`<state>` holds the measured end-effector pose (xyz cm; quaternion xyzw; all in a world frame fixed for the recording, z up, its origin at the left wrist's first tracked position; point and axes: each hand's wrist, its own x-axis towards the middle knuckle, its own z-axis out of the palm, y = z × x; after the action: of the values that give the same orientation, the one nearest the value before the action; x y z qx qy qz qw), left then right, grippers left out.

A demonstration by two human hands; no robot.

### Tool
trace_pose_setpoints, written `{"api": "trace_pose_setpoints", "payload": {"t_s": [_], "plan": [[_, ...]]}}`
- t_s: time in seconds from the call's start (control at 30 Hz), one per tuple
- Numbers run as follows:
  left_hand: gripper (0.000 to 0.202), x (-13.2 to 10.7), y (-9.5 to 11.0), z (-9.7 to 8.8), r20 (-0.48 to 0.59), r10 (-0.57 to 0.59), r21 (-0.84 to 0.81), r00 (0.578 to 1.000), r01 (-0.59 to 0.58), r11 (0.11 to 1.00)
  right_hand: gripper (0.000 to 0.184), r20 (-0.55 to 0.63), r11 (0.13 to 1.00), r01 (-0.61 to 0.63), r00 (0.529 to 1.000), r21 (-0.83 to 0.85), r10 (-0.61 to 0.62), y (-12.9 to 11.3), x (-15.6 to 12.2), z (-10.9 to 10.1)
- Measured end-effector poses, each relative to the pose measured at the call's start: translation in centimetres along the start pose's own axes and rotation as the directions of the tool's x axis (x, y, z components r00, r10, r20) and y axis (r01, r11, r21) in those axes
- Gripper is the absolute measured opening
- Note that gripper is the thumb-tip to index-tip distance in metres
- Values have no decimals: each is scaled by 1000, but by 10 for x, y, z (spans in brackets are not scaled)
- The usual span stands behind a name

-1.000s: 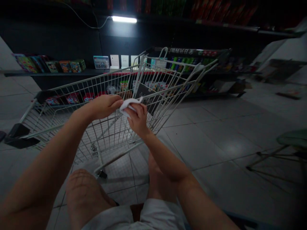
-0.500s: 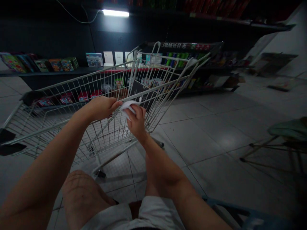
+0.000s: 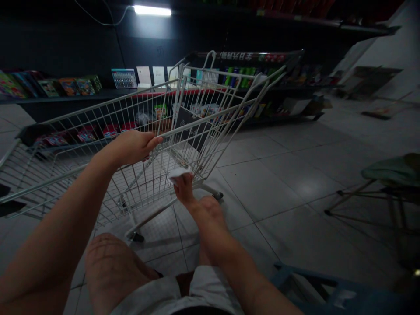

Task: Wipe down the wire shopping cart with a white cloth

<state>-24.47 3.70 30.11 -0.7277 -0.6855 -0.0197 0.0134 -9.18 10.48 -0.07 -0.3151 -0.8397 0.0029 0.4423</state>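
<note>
Gripping the upper rail [image 3: 183, 127] of the shopping cart [image 3: 193, 131], the left hand [image 3: 136, 144] is closed; the right hand [image 3: 184, 189] pinches a white cloth [image 3: 179, 172] below that edge, to the rail grip's right. The rail's long axis rises rightward. The cart's wire side stands beside the cloth; beyond it lies a stocked shelf [image 3: 113, 93].
</note>
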Motion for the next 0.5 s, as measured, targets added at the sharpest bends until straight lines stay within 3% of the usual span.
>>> {"api": "trace_pose_setpoints", "payload": {"t_s": [0.1,0.23,0.5], "plan": [[51,0,1,0,3,-8,-7,1000,8,1000,37,140,999,-53,989,8,51,0,-30,18],[48,1,0,1,-3,-15,-46,1000,15,999,39,183,993,-119,976,6,115,-5,-59,25],[49,-1,-2,2,0,-9,-45,1000,9,999,33,387,999,50,921,-3,-45,14,-52,14]]}}
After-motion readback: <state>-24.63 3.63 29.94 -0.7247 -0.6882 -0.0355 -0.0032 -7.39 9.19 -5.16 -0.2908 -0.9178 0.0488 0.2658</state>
